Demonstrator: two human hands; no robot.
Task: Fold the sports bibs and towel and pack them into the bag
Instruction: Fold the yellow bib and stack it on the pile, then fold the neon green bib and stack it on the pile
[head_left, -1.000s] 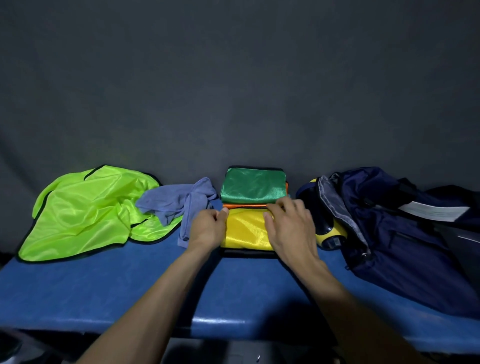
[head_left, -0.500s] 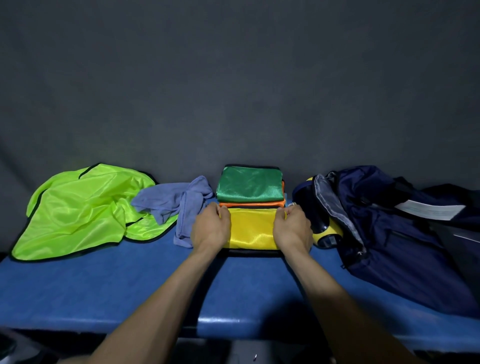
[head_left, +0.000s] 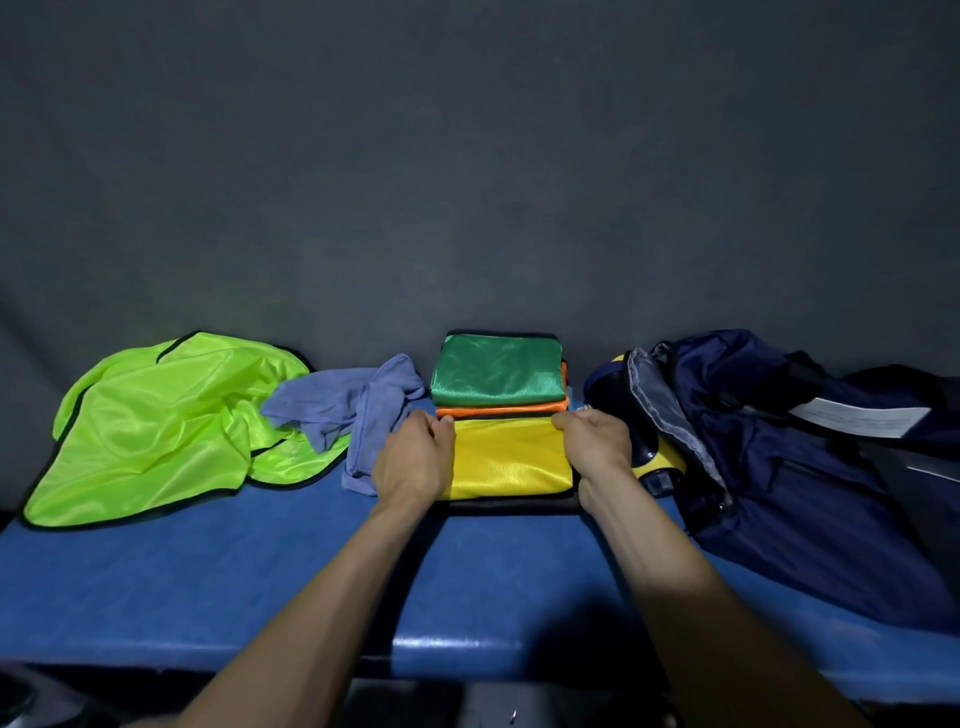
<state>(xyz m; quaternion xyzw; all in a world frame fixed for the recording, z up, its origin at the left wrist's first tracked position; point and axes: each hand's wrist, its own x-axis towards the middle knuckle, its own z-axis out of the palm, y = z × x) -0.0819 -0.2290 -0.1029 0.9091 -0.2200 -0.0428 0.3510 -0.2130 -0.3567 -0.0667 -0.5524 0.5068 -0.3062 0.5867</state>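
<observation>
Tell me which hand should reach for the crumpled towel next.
Left, probably. The left hand grips the yellow bib's left edge, right beside the blue towel. The right hand sits on the bag side, farther away.

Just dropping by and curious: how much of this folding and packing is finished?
Partly. The green bib and orange bib lie folded and stacked. Both the left hand and right hand grip the folded yellow bib. The lime bib and the towel still lie crumpled, and no bib visibly sits in the bag yet.
</observation>
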